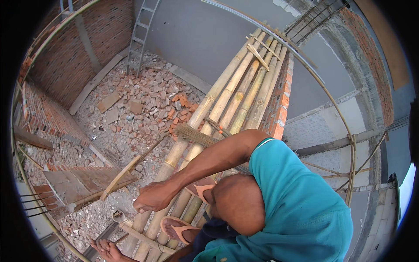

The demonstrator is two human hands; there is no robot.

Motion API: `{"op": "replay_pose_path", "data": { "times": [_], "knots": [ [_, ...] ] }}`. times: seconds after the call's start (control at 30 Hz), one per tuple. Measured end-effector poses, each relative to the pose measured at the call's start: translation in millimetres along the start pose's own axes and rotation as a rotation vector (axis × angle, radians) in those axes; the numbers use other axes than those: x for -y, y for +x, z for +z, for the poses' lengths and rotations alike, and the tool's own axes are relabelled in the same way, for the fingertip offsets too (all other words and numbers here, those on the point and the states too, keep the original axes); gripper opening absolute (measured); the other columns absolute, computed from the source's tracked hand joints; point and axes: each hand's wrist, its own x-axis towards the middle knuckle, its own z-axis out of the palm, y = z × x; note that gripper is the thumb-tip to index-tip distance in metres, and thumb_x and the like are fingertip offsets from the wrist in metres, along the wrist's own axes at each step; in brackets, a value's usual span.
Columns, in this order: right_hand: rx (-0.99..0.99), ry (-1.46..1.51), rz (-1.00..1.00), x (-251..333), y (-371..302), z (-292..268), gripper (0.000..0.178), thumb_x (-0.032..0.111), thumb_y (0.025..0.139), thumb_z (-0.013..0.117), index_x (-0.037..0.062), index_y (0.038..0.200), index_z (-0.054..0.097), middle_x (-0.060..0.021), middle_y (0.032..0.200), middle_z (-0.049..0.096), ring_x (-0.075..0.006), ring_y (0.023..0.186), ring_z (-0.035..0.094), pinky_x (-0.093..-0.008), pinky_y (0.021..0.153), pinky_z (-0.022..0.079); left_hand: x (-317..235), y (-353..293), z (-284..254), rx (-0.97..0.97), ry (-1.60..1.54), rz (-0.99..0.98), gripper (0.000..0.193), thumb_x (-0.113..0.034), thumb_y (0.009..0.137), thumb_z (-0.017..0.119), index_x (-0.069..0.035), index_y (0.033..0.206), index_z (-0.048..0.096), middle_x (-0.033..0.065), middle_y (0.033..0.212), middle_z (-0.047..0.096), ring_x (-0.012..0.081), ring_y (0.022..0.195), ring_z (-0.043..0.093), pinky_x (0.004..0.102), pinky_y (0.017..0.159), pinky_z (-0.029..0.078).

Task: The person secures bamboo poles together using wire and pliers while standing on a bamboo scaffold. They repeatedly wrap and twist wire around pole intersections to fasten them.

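My right hand (153,197) is closed in a fist above the left edge of a bamboo platform (238,102); whatever it grips, if anything, is hidden. Lower down, my left hand (107,250) reaches past the platform's edge with its fingers apart, and I see nothing in it. Between the hands stands a round, hollow-topped end (118,215), beside a crosswise wooden piece (146,238). My sandalled feet (179,229) rest on the poles under my bent knee (240,203). A bristle broom (194,135) lies across the bamboo beyond my right forearm, partly covered by it.
Far below the platform's left side, broken bricks and rubble (148,94) cover the ground. A ladder (142,37) leans on the grey wall (187,39). Brick walls (102,39) stand at the left. A curved plank (120,177) juts up near my right hand. Long bent poles (352,161) frame the right.
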Motion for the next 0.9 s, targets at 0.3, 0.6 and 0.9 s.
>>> {"op": "replay_pose_path", "data": {
  "times": [0.3, 0.6, 0.9],
  "knots": [
    [0.054, -0.187, -0.051, -27.6, -20.7, 25.3, 0.012, 0.015, 0.086, 0.063, 0.0037, 0.087, 0.063, -0.0219, 0.079, 0.067, -0.045, 0.081, 0.066, -0.055, 0.068, 0.048, 0.5, -22.5, 49.0, -0.9, 1.515, 0.119, 0.032, -0.026, 0.103, 0.06, 0.0, 0.12, 0.066, 0.0177, 0.106, 0.066, 0.0311, 0.098, 0.064, 0.0463, 0.095, 0.048],
    [-0.172, -0.187, -0.098, -11.5, -7.6, -18.5, 0.031, 0.031, 0.088, 0.073, 0.0021, 0.098, 0.069, -0.0176, 0.094, 0.066, -0.0406, 0.096, 0.065, -0.0465, 0.081, 0.053, 219.1, -10.5, 282.2, 0.169, 1.39, -0.164, 0.041, -0.035, 0.112, 0.045, -0.001, 0.128, 0.059, 0.0013, 0.087, 0.053, 0.0067, 0.072, 0.043, 0.0229, 0.063, 0.036],
    [-0.595, 0.049, -0.093, -16.5, -14.6, -17.2, 0.062, 0.003, 0.088, 0.077, -0.0016, 0.145, 0.055, -0.0227, 0.125, 0.068, -0.0274, 0.094, 0.069, -0.036, 0.08, 0.056, 210.5, -4.9, 289.1, -0.355, 0.582, -0.611, 0.035, -0.035, 0.105, 0.064, -0.003, 0.12, 0.062, -0.0041, 0.076, 0.049, -0.0005, 0.053, 0.032, 0.0169, 0.045, 0.023]
  ]
}}
